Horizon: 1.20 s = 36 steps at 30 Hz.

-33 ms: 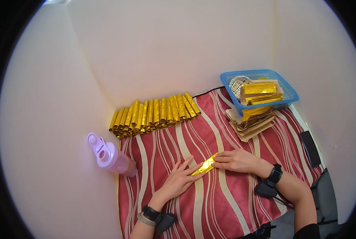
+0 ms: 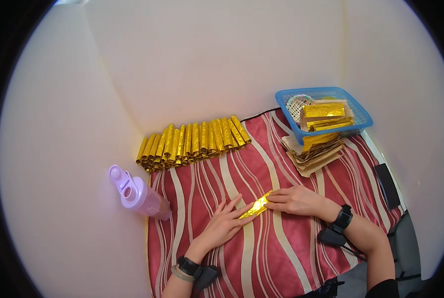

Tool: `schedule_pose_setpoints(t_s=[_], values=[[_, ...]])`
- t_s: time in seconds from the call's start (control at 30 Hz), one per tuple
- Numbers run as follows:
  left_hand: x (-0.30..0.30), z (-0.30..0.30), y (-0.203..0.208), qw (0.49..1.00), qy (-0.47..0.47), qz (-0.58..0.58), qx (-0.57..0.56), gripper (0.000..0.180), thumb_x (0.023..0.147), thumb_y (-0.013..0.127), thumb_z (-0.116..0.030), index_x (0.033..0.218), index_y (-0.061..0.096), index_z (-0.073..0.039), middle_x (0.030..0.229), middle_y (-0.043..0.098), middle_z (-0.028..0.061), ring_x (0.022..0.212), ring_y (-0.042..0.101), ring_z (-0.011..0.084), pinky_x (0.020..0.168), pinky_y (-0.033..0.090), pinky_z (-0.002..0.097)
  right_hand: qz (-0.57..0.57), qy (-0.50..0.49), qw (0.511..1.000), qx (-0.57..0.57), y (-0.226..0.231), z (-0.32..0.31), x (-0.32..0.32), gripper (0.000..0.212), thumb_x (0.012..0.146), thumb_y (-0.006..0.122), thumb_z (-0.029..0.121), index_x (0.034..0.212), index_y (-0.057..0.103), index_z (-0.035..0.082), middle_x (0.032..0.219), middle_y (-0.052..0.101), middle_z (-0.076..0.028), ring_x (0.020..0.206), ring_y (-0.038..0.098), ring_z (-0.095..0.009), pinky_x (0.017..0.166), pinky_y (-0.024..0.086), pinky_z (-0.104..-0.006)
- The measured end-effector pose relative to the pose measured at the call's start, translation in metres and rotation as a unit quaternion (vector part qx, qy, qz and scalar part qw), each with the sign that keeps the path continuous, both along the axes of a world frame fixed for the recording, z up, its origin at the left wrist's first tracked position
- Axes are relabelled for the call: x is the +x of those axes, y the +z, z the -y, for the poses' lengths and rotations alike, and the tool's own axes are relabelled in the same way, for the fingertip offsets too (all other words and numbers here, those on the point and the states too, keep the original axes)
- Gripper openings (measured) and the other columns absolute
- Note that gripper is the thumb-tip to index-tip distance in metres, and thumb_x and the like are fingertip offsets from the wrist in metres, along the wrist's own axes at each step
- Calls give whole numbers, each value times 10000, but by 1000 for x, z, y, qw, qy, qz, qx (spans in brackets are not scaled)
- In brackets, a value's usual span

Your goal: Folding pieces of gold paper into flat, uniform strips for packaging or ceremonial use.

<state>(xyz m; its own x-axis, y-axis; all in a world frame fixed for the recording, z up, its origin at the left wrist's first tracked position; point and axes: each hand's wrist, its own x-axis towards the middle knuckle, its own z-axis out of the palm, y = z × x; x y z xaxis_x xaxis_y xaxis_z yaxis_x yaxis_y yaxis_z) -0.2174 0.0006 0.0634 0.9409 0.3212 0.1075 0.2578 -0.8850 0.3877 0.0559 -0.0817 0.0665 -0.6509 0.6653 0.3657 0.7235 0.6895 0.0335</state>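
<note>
A shiny strip of gold foil paper (image 2: 257, 205) lies aslant on the striped cloth, between my two hands. My left hand (image 2: 223, 226) rests at its lower left end, fingers spread and outstretched, some of them on the foil. At the upper right end, the bent fingers of my right hand (image 2: 295, 200) press together on the strip; the fingertips partly hide that end. Farther off to the left, several gold paper rolls (image 2: 194, 139) are stacked side by side against the wall.
A blue plastic basket (image 2: 368, 118) at the far right holds gold and brown paper pieces and a small woven item. Below it lies a stack of brown paper (image 2: 313, 161). A lilac bottle (image 2: 145, 196) stands left, its lid flipped up. A black phone-like slab (image 2: 386, 186) lies right.
</note>
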Motion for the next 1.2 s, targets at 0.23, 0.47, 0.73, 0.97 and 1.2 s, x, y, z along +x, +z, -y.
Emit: schedule_pose_setpoints(t_s=[0.23,0.47,0.73,0.97,1.2], values=[[-2,0,-5,1000,9,-11,-8,470,871,590,-89,1304,587,-272,1492,400,-40,1426,233,345,1138,160,588,-26,18,999,41,2,-4,0,327,814,563,120,1119,668,68,1176,646,-77,1102,612,-215,883,523,-317],[-2,0,-8,1000,7,-22,-7,448,901,559,-119,1321,568,-277,1495,396,-37,1424,242,345,1137,137,607,-49,-11,998,-47,-8,-1,0,335,821,568,122,1136,667,63,1197,644,-94,1152,594,-214,891,523,-311],[-2,-2,-7,999,10,-19,-36,441,920,540,-124,1331,557,-283,1498,393,-31,1427,245,334,1144,115,596,-53,0,998,-32,-7,-1,1,316,828,569,111,1121,672,52,1179,653,-93,1122,612,-217,890,524,-318],[-1,2,-6,999,14,-26,-26,456,924,527,-114,1343,545,-293,1508,377,-31,1427,243,340,1151,108,579,-91,15,993,-72,-10,-1,-4,376,880,576,236,1178,629,14,1271,594,-144,1219,539,-254,1031,432,-374],[-3,4,-2,999,16,-33,-33,482,926,503,-97,1365,523,-294,1516,364,-15,1429,223,355,1158,86,562,-46,0,991,-126,-6,3,-7,549,967,461,437,1333,501,29,1410,465,-163,1328,422,-268,1116,321,-419]])
